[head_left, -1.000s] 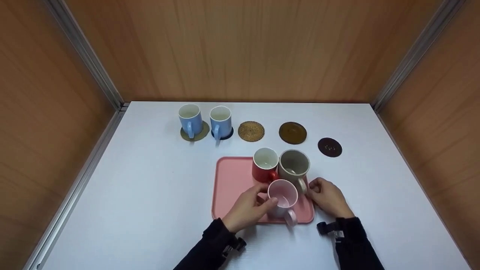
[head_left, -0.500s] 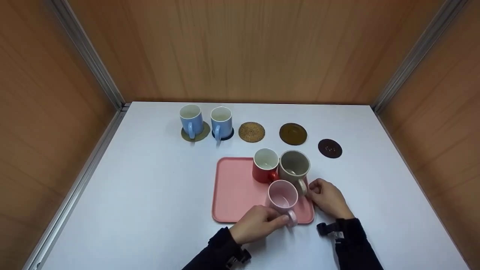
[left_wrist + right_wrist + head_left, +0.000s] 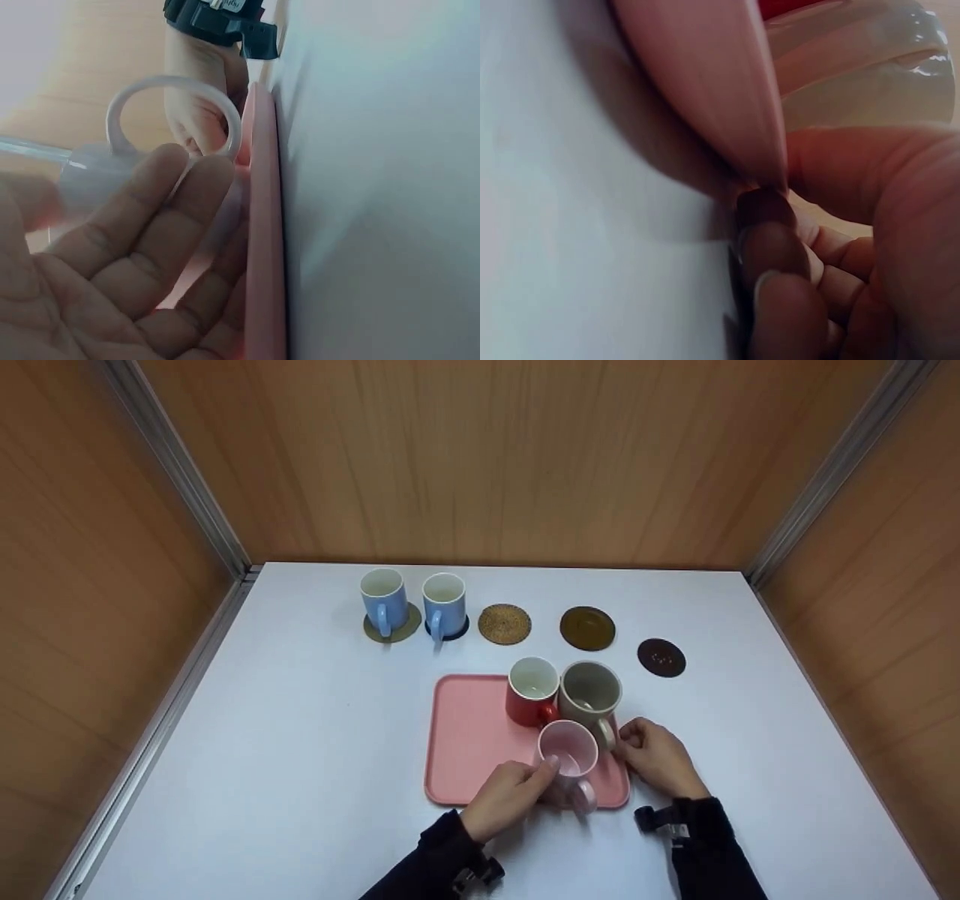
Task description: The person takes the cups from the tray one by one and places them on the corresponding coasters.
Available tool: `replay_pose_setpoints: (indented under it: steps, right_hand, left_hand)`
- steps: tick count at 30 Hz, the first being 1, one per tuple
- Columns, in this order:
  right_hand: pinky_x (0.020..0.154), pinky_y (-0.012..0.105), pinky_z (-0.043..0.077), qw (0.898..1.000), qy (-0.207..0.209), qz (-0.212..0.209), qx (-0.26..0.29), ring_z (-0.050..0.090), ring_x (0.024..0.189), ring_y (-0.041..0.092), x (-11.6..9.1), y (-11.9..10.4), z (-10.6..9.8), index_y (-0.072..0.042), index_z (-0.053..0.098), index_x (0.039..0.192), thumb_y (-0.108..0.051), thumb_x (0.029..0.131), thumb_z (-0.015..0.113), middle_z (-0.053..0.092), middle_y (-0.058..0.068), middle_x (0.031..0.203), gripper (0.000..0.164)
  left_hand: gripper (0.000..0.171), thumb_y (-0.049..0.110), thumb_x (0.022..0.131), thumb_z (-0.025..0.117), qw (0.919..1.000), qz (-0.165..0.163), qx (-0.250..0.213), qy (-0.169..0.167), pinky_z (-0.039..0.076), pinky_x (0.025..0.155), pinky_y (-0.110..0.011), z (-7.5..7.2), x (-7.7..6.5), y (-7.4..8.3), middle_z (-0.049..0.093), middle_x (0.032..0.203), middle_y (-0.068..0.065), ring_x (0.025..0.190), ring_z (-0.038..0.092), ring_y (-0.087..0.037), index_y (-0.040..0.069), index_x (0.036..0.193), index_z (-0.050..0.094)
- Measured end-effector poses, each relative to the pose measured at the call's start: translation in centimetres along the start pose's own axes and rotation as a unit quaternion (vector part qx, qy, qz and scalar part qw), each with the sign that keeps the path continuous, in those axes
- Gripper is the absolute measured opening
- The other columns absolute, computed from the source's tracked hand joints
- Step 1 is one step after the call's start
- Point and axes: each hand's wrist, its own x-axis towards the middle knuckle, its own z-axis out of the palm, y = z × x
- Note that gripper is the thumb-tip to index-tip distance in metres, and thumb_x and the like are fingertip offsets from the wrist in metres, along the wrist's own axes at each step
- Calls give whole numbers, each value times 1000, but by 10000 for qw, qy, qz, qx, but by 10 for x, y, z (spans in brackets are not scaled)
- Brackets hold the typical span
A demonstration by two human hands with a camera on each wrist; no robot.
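Observation:
My left hand (image 3: 504,799) is at the near left side of a pink mug (image 3: 568,748), its thumb by the rim. In the left wrist view its fingers (image 3: 161,225) are fairly straight, with tips overlapping the mug's handle (image 3: 176,81); firm contact cannot be told. The mug stands on the near right part of a pink tray (image 3: 469,735). With my right hand (image 3: 660,757) I pinch the tray's right edge, thumb above and fingertips (image 3: 769,210) beneath. A red mug (image 3: 529,701) and a grey-beige mug (image 3: 590,697) stand behind the pink one, handles towards me.
Two light blue mugs (image 3: 385,604) stand on coasters at the back left. Further right lie a woven coaster (image 3: 505,624), a brown coaster (image 3: 587,628) and a dark coaster (image 3: 661,658). Wooden panels (image 3: 480,457) rise around the white table (image 3: 300,720).
My left hand went from the pink mug's left side down to its handle, then its thumb rose back to the rim. My right hand stays on the tray's edge; the mugs stay put.

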Motion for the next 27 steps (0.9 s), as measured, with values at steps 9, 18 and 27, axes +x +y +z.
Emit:
replay_pose_setpoints:
  steps: [9, 18, 27]
  right_hand:
    - [78, 32, 48, 10000, -4, 24, 0, 60, 81, 16, 0, 0, 0, -8, 70, 106, -31, 94, 76, 71, 3, 90, 26]
    - [77, 32, 47, 9999, 54, 24, -85, 58, 78, 15, 1, 0, 1, -9, 71, 104, -28, 96, 73, 68, 2, 86, 21]
    - [76, 32, 47, 10000, 33, 22, 2, 58, 78, 16, 0, 0, 0, -9, 70, 104, -28, 95, 74, 69, 3, 87, 21]
  left_hand:
    - [47, 48, 103, 64, 9969, -16, -76, 783, 42, 60, -24, -5, 5, 0, 56, 69, 6, 67, 53, -10, 9, 78, 64]
    - [36, 32, 102, 67, 9934, 520, -50, 1017, 56, 75, -23, -6, 9, 3, 76, 118, -6, 84, 68, -12, 13, 132, 73]
    - [32, 16, 102, 57, 9943, 677, 442, 696, 52, 73, -23, -18, 22, 14, 81, 107, -12, 89, 64, -14, 10, 124, 80]
